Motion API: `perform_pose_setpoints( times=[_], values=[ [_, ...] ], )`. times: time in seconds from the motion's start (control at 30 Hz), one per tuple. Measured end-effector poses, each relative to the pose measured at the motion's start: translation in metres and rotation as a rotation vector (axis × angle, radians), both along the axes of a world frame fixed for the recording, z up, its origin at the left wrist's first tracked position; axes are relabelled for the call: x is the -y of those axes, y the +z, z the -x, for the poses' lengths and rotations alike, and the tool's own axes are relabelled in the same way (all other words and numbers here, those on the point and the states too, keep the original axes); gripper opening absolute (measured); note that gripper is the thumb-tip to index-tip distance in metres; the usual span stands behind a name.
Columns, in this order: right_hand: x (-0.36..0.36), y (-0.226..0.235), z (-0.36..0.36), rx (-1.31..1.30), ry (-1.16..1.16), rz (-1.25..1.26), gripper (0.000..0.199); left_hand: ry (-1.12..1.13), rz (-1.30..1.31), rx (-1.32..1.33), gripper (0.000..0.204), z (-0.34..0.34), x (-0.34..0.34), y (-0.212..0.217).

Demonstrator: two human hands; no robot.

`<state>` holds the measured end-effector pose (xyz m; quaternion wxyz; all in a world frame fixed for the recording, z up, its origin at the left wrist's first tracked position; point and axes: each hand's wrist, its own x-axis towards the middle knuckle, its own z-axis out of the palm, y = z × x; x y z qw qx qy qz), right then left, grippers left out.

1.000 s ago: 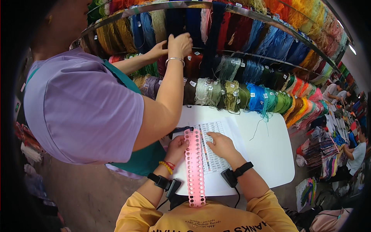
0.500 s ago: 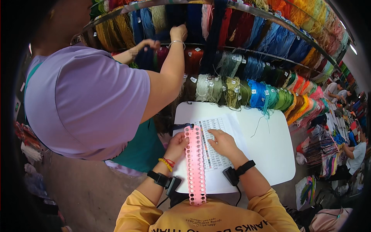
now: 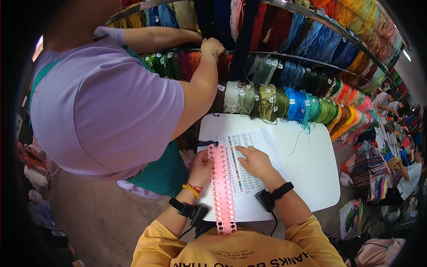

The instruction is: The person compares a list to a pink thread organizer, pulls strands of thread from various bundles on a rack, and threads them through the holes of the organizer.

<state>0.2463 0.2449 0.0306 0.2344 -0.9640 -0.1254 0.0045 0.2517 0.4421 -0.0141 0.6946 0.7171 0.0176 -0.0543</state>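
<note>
Pointing with loose, empty fingers (image 3: 241, 149) at the printed chart (image 3: 247, 183) on the tabletop (image 3: 307, 171), the right hand (image 3: 258, 163) seemingly checks rows, the left hand (image 3: 201, 169) pinching the pink strip (image 3: 222, 187) alongside; the next move calls for steady alignment.

Left hand (image 3: 201, 168) holding pink strip (image 3: 223, 191), right hand (image 3: 257, 163) over chart (image 3: 250, 185)

Printed number rows line the white sheet (image 3: 247, 180) toward five o'clock; dark words cross the yellow shirt (image 3: 235, 247) at six; thread tags (image 3: 292, 102) toward two are illegible.
</note>
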Motion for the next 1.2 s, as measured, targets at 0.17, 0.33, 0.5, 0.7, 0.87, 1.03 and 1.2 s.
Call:
perform_pose_setpoints(
  times=[0.17,0.33,0.5,0.7,0.87,1.03,1.2],
  values=[
    [0.0,0.002,0.005,0.033,0.038,0.012,0.033,0.024,-0.173,0.034,0.028,0.0,0.0,-0.004],
    [-0.001,0.009,0.025,0.082,0.188,0.093,0.031,-0.012,-0.434,0.062,0.03,0.001,-0.001,0.012],
    [0.0,0.013,0.04,-0.053,0.215,0.135,0.034,-0.051,-0.556,0.048,0.032,0.001,0.0,0.024],
    [0.003,0.011,0.043,-0.092,0.126,0.161,0.039,-0.055,-0.583,0.048,0.033,0.003,0.002,0.029],
    [0.01,0.01,0.044,-0.079,0.096,0.165,0.04,-0.058,-0.569,0.023,0.034,0.004,0.001,0.026],
    [0.01,0.007,0.043,-0.084,0.095,0.16,0.04,-0.066,-0.567,0.017,0.035,0.003,0.0,0.023],
    [0.011,0.008,0.042,-0.094,0.09,0.153,0.04,-0.061,-0.562,-0.018,0.035,0.002,0.002,0.027]
  ],
)
